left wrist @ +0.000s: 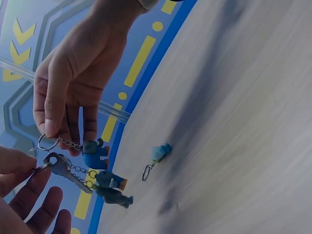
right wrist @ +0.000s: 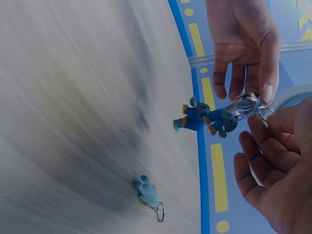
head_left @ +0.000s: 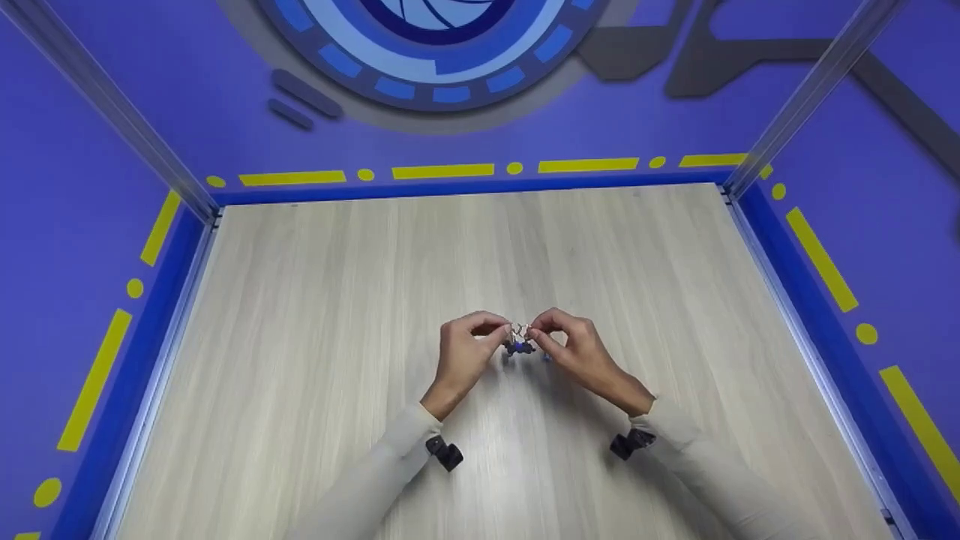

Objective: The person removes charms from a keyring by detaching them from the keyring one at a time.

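Note:
Near the middle of the table, my left hand (head_left: 463,356) and right hand (head_left: 589,358) face each other with their fingertips close together. Between left thumb and fingers I pinch a small metal ring bearing a silver key (left wrist: 59,166). The right fingertips pinch another split ring (left wrist: 48,142), with a chain running to a blue animal figurine (left wrist: 94,155). More figurine charms (left wrist: 108,179) dangle beside the key on short chains. Whether the two rings are linked, I cannot tell. Apart from the hands, a light-blue figurine keychain (right wrist: 148,193) with its own ring lies on the table.
The wood-grain table (head_left: 322,300) spreads around both hands. Blue printed panels (head_left: 480,142) with yellow marks enclose its back and sides, joined at metal corner posts (head_left: 810,97). A small black device (head_left: 445,453) sits on each sleeved wrist.

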Demonstrator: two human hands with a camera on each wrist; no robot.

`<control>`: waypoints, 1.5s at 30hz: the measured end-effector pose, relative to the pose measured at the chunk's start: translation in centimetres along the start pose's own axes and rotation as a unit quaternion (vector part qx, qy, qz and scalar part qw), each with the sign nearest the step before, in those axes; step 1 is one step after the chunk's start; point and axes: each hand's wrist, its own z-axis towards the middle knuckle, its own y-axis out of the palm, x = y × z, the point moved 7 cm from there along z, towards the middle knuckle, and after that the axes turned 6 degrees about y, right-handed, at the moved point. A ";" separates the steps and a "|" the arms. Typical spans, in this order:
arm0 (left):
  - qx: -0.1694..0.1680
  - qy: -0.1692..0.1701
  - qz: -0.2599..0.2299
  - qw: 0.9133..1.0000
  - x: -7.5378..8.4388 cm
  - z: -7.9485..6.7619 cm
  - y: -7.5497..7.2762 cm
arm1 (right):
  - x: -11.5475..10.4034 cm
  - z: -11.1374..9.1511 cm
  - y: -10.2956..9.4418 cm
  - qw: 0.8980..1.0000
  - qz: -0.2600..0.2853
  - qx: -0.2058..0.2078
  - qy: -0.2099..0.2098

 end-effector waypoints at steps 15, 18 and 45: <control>-0.054 -0.008 0.012 0.998 0.1 0.3 0.4 | -0.2 -0.2 0.0 0.997 0.064 0.003 0.050; -0.069 0.012 0.035 0.997 0.6 0.4 0.6 | -0.2 -0.2 0.1 0.997 0.056 -0.007 0.050; -0.049 0.036 0.037 0.997 1.3 0.1 0.3 | -0.4 0.1 0.1 0.997 0.042 -0.043 0.037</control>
